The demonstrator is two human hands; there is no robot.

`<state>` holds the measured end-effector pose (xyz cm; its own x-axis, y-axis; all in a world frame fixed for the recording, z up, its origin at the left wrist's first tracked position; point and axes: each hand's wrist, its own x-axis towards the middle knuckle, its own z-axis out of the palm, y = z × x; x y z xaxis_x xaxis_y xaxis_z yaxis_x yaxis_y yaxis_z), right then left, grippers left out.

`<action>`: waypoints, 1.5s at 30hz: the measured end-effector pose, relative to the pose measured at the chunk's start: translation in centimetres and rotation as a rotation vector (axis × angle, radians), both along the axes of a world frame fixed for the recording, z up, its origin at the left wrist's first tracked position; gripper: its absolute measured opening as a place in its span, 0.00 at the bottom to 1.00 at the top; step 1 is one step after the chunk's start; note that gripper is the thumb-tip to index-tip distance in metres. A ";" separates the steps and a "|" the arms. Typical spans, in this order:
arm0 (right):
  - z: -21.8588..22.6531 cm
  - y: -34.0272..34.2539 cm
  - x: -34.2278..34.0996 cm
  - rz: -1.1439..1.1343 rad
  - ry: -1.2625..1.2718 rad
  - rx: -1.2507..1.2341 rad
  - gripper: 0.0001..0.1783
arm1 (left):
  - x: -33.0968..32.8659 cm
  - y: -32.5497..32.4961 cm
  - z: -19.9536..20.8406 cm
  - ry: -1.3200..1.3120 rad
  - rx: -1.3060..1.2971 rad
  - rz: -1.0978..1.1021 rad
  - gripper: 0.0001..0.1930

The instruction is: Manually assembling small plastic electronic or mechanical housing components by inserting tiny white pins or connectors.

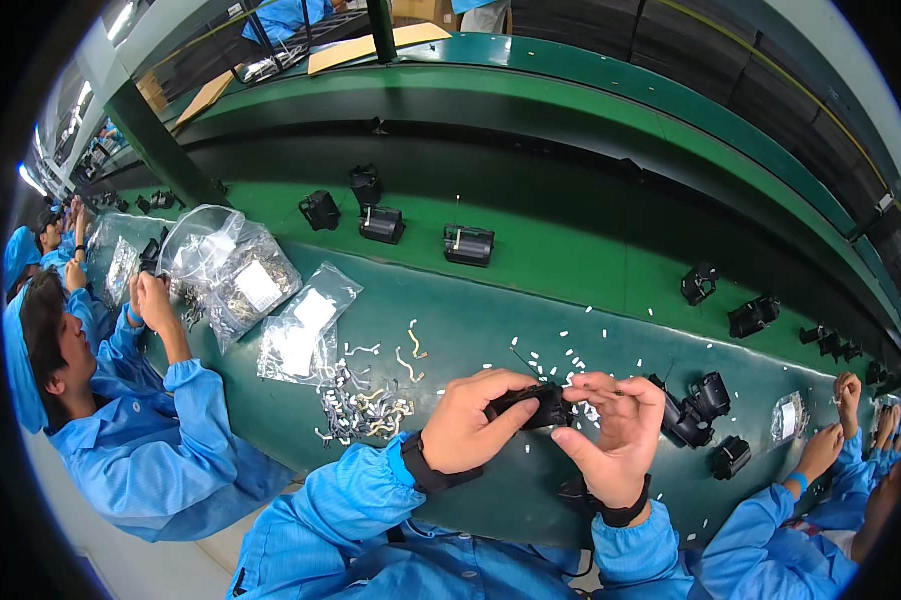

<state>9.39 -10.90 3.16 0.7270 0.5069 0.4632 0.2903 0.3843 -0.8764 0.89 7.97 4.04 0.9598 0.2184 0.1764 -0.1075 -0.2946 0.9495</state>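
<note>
In front of my chest, my left hand (pixel 476 422) is closed around a small black plastic housing (pixel 541 408), its thumb lying along the near side. A thin wire sticks up from the housing's far side. My right hand (pixel 619 430) is at the housing's right end, fingers curved and thumb spread well apart from them. Its fingertips are close to the housing; whether they touch it cannot be made out. Beyond the hands lie many small white pieces (pixel 571 352) scattered on the green table. A pile of short wires with white connectors (pixel 366 405) lies left of my left hand.
Clear plastic bags (pixel 301 335) lie at the left, a large one full of small parts (pixel 256 285). Black housings (pixel 469 245) stand on the green belt beyond the table, and more (pixel 686 420) lie right of my hands. Co-workers in blue sit at left (pixel 161 440) and right (pixel 771 540).
</note>
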 end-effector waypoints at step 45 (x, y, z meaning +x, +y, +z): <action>1.9 3.1 1.0 -0.073 0.024 0.107 0.35 | 1.1 2.0 -1.9 -0.012 -1.118 -0.186 0.28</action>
